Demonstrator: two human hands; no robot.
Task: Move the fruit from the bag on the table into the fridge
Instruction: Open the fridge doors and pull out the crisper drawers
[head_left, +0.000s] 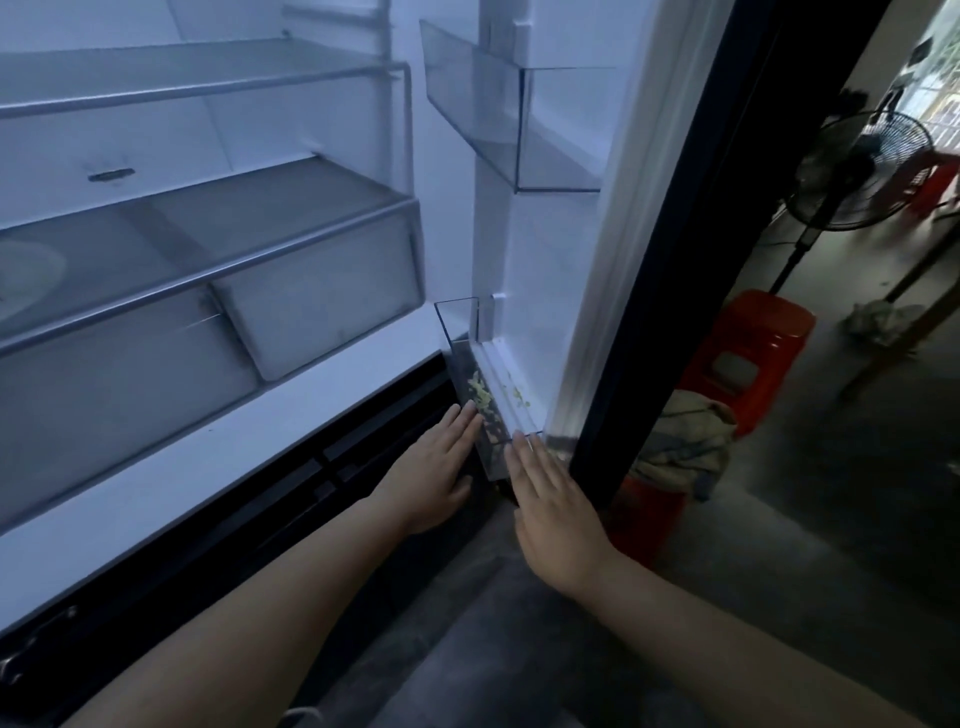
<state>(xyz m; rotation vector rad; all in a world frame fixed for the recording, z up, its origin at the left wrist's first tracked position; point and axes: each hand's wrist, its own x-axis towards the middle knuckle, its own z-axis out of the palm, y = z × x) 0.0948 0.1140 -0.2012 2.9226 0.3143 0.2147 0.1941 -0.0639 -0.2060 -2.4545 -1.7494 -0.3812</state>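
The fridge stands open in front of me, its glass shelves (218, 265) and drawer (322, 306) holding no fruit that I can see. The open door (587, 260) is on the right. Its lower clear bin (467, 364) holds something pale green (480, 397), too blurred to name. My left hand (436, 467) lies flat with straight fingers against the bin's left side. My right hand (550, 493) lies flat with straight fingers at the bin's right front corner. Neither hand holds anything. The bag and table are out of view.
An upper clear door bin (519, 130) hangs above. Past the door's dark edge are a red plastic stool (748, 353), cloth (685, 441) draped over another red stool, a standing fan (857, 171) and a grey floor (779, 519).
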